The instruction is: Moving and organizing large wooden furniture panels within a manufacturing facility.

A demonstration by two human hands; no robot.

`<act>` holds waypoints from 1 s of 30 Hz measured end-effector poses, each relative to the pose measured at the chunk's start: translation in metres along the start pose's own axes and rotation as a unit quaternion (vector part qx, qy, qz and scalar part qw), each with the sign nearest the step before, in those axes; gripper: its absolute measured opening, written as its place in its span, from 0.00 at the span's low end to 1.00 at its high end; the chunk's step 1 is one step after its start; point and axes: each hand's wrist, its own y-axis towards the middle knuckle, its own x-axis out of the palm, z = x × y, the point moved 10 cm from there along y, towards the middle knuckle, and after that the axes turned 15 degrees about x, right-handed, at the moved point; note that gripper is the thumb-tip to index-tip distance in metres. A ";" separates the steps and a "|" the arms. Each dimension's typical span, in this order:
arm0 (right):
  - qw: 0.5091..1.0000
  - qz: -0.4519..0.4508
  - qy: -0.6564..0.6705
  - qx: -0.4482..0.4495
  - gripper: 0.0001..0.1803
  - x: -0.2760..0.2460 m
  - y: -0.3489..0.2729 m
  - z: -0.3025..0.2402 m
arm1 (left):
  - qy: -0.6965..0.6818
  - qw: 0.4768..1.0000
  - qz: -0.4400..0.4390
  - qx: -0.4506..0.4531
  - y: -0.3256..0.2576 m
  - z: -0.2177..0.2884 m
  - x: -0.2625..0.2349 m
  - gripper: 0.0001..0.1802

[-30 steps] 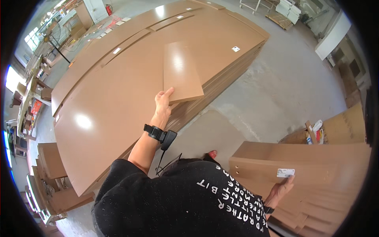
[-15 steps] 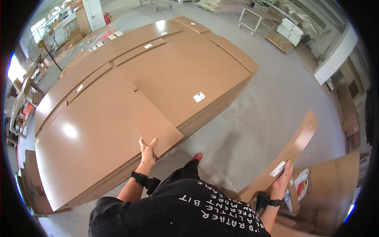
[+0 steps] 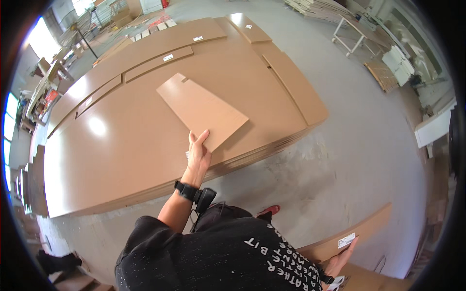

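My left hand [image 3: 198, 151] grips the near edge of a flat brown panel [image 3: 201, 107], its thumb on the top face. A small notch is cut near the panel's far end. The panel is tilted and raised over a wide stack of large brown boards [image 3: 141, 140]. Low on the right, my right hand [image 3: 338, 262] is closed on a long narrow brown board [image 3: 371, 224] bearing a white label [image 3: 346, 240]. The board's inner end is hidden behind my shirt.
Narrower labelled strips [image 3: 170, 59] lie on the stack's far side, and another board [image 3: 296, 87] lies along its right end. A white-legged table [image 3: 357, 36] and a wooden pallet [image 3: 381, 75] stand at the far right. A cardboard box [image 3: 374, 279] is at lower right.
My left hand has lifted the notched panel off the stack's surface and tilted it. The long board in my right hand sits lower in view. My view has shifted too.
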 end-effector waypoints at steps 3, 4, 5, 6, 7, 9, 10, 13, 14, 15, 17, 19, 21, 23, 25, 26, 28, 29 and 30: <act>1.000 -0.012 -0.016 -0.010 0.29 -0.006 0.062 -0.063 | -0.016 1.000 0.000 0.023 0.013 -0.060 0.046 0.26; 1.000 -0.016 -0.006 0.005 0.29 -0.001 0.084 -0.087 | -0.029 0.999 0.004 0.031 0.016 -0.076 0.062 0.25; 1.000 -0.021 0.004 0.021 0.28 0.005 0.106 -0.110 | -0.031 0.998 0.016 0.044 0.014 -0.090 0.073 0.25; 0.999 -0.034 -0.004 0.025 0.28 0.017 0.131 -0.132 | -0.041 0.997 0.048 0.045 0.014 -0.108 0.083 0.25; 0.999 -0.026 -0.021 0.017 0.28 0.020 0.140 -0.146 | -0.044 0.996 0.074 0.038 0.013 -0.118 0.088 0.25; 0.998 -0.027 -0.049 0.022 0.26 0.033 0.168 -0.163 | -0.033 0.993 0.099 0.049 0.019 -0.134 0.088 0.25; 0.998 -0.037 -0.055 0.017 0.26 0.037 0.194 -0.173 | -0.037 0.990 0.123 0.054 0.020 -0.150 0.091 0.25; 0.956 -0.166 -0.223 -0.095 0.26 0.094 0.250 -0.194 | 0.004 0.984 0.152 0.094 0.021 -0.171 0.089 0.24; 0.953 -0.176 -0.227 -0.095 0.26 0.107 0.275 -0.203 | 0.014 0.980 0.165 0.114 0.026 -0.174 0.082 0.24; 0.972 -0.154 -0.177 -0.012 0.25 0.111 0.311 -0.199 | 0.009 0.978 0.171 0.122 0.030 -0.183 0.078 0.24; 0.979 -0.134 -0.130 0.081 0.24 0.127 0.351 -0.199 | 0.050 0.958 0.212 0.189 0.031 -0.178 0.075 0.26; 0.973 -0.152 -0.146 0.095 0.24 0.158 0.385 -0.216 | 0.072 0.948 0.224 0.214 0.040 -0.187 0.089 0.27; 0.966 -0.161 -0.169 0.110 0.23 0.174 0.428 -0.237 | 0.085 0.942 0.239 0.220 0.040 -0.198 0.121 0.29; 0.956 -0.161 -0.240 0.056 0.23 0.188 0.472 -0.252 | 0.097 0.930 0.270 0.232 0.054 -0.211 0.128 0.30; 0.944 -0.177 -0.269 0.076 0.23 0.215 0.502 -0.263 | 0.102 0.912 0.313 0.245 0.060 -0.229 0.131 0.29; 0.934 -0.188 -0.291 0.090 0.23 0.231 0.515 -0.263 | 0.105 0.907 0.319 0.252 0.063 -0.232 0.134 0.29; 0.923 -0.215 -0.314 0.067 0.23 0.268 0.557 -0.276 | 0.053 0.910 0.321 0.258 0.071 -0.249 0.145 0.28; 0.913 -0.233 -0.331 0.042 0.23 0.287 0.572 -0.286 | 0.053 0.910 0.313 0.268 0.068 -0.244 0.159 0.25; 0.908 -0.241 -0.339 0.049 0.23 0.307 0.588 -0.293 | 0.054 0.906 0.307 0.287 0.072 -0.239 0.155 0.23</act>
